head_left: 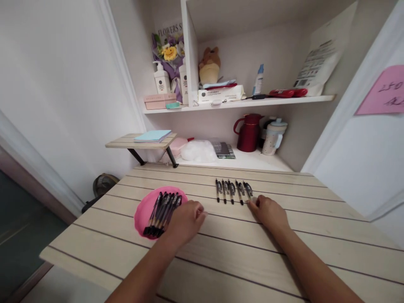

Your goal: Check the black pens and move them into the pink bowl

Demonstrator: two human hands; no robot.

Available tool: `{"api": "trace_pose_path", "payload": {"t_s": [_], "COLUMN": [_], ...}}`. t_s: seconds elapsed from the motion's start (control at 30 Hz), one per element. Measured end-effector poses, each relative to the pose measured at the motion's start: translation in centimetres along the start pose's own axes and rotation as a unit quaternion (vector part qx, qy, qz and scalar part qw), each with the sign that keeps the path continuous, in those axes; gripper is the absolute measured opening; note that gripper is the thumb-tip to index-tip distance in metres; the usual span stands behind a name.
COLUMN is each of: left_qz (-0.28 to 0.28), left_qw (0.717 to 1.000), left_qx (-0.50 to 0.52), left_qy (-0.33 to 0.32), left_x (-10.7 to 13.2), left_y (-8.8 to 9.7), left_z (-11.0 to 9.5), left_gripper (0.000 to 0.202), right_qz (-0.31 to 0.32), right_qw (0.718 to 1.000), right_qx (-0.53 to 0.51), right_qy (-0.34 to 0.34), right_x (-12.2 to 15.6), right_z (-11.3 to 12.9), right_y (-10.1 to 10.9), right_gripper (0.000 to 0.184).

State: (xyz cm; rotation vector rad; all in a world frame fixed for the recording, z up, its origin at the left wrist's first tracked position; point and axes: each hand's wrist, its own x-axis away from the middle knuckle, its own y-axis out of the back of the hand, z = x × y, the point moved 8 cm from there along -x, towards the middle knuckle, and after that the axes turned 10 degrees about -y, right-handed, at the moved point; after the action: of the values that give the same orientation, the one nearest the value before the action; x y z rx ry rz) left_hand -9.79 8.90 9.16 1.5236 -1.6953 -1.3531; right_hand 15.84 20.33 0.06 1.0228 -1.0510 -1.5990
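Note:
Several black pens (231, 192) lie side by side in a row on the wooden tabletop. My right hand (269, 211) is at the right end of this row, its fingers pinching the lower end of the last pen (248, 189). On the left sits a pink plate (140, 210) with a wavy rim, holding a bundle of similar black pens (162, 212). My left hand (187, 221) hovers just right of the plate, partly covering its edge. Its fingers are curled together, and no pen sticks out of them.
A small raised stand (123, 142) with blue paper (153, 135) is at the table's back left. Behind the table, a white shelf holds a red jug (249, 132), a light cup (274, 138) and a plastic bag (198, 150). Bottles and a plush toy (210, 67) stand above.

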Motion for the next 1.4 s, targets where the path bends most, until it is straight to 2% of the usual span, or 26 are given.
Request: {"api": "trace_pose_path", "payload": {"t_s": [0.1, 0.17, 0.2, 0.27, 0.33, 0.4, 0.5, 0.6, 0.67, 0.73, 0.8, 0.9, 1.07, 1.23, 1.4], "left_qz": [0.025, 0.056, 0.069, 0.069, 0.025, -0.022, -0.075, -0.113, -0.131, -0.139, -0.138, -0.126, -0.098, -0.079, -0.043], "left_qw": [0.992, 0.971, 0.954, 0.900, 0.838, 0.808, 0.790, 0.767, 0.756, 0.751, 0.751, 0.759, 0.778, 0.798, 0.815], "left_qx": [0.121, 0.230, 0.292, 0.424, 0.530, 0.568, 0.588, 0.611, 0.618, 0.618, 0.616, 0.609, 0.595, 0.578, 0.566], "left_qy": [-0.038, -0.026, -0.003, 0.071, 0.132, 0.152, 0.155, 0.161, 0.172, 0.186, 0.195, 0.195, 0.174, 0.152, 0.119], "left_x": [-1.3, -2.4, -3.0, -4.2, -5.6, -6.8, -8.0, -8.1, -7.8, -7.5, -7.3, -7.3, -7.5, -7.6, -7.7], "left_y": [-2.9, -5.4, -6.7, -9.3, -11.0, -11.8, -12.3, -12.6, -12.9, -13.2, -13.6, -14.0, -14.6, -14.8, -15.2], "left_z": [-2.8, -3.8, -4.0, -3.8, -3.5, -3.3, -3.1, -2.4, -1.6, -0.8, -0.3, -0.1, -0.7, -1.0, -1.5], "left_gripper": [0.017, 0.015, 0.014, 0.015, 0.017, 0.020, 0.024, 0.026, 0.027, 0.027, 0.028, 0.030, 0.032, 0.029, 0.028], "right_qz": [-0.007, -0.010, -0.012, -0.023, -0.036, -0.040, -0.012, 0.045, 0.074, 0.058, 0.003, -0.039, -0.019, -0.013, -0.011], "right_qw": [1.000, 1.000, 1.000, 1.000, 0.997, 0.990, 0.967, 0.948, 0.945, 0.959, 0.976, 0.983, 0.988, 0.985, 0.975], "right_qx": [0.015, 0.014, 0.008, -0.015, -0.061, -0.125, -0.207, -0.228, -0.229, -0.224, -0.208, -0.177, -0.144, -0.161, -0.214], "right_qy": [-0.004, -0.005, -0.004, 0.001, 0.017, 0.058, 0.151, 0.216, 0.220, 0.166, 0.064, -0.037, -0.049, -0.059, -0.066], "right_x": [0.0, 0.0, 0.0, 0.1, 0.4, 1.0, 2.6, 4.0, 3.9, 2.6, 0.7, -1.4, -3.1, -3.0, -2.2], "right_z": [0.2, 0.2, 0.2, 0.2, 0.6, 1.6, 3.9, 5.6, 5.5, 4.0, 1.3, -1.3, -0.3, 0.6, -1.2], "right_y": [-0.1, 0.0, 0.1, 0.5, 1.2, 1.7, 2.2, 1.9, 1.6, 1.4, 1.4, 0.9, -0.4, -0.6, 0.2], "right_gripper": [0.033, 0.031, 0.031, 0.029, 0.028, 0.027, 0.024, 0.021, 0.021, 0.021, 0.020, 0.023, 0.037, 0.027, 0.021]}}
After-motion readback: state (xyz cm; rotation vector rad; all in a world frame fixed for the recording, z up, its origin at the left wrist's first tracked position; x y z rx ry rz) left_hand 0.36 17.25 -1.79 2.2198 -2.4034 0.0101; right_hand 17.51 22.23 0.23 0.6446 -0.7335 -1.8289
